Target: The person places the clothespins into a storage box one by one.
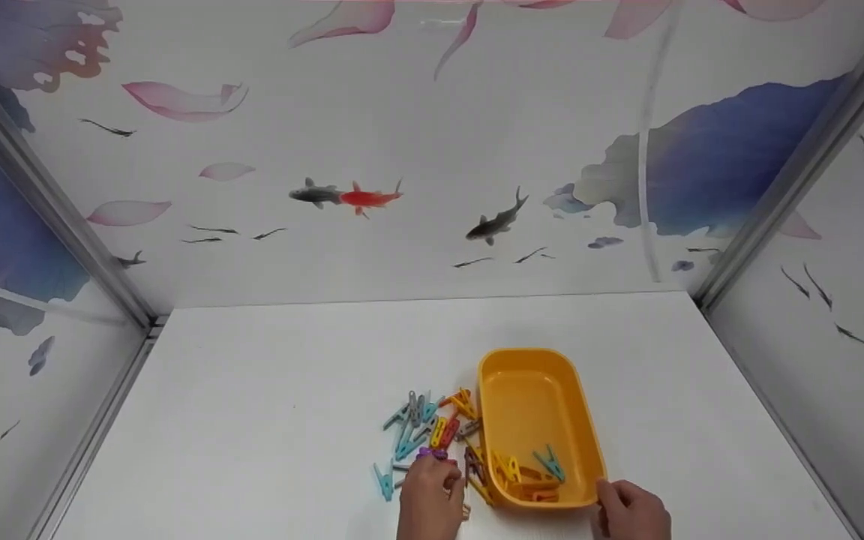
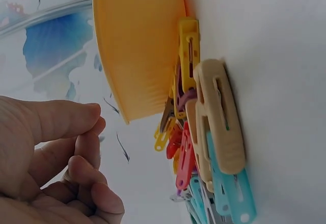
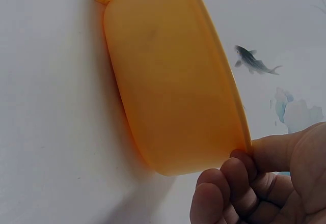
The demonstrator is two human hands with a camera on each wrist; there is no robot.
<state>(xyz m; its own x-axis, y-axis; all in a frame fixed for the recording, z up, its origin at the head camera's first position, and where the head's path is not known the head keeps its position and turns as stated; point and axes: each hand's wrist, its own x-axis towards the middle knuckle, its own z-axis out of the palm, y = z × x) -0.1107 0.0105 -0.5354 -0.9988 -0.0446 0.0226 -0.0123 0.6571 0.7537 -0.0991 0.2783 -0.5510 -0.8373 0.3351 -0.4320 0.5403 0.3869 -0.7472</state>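
My left hand is over the near part of a pile of clothespins. In the left wrist view its thumb and index fingertip meet, the other fingers are curled, and nothing shows between them. A beige clothespin lies on the table beside turquoise, red and yellow ones. A purple clothespin shows just beyond the left hand. My right hand pinches the near right corner rim of a yellow plastic basin. Inside the basin are a turquoise clothespin, a yellow one and an orange one.
The white table is bounded by a back panel and side panels printed with fish and petals. Metal posts stand at the back corners. Several clothespins lie against the basin's left wall, among them a yellow one.
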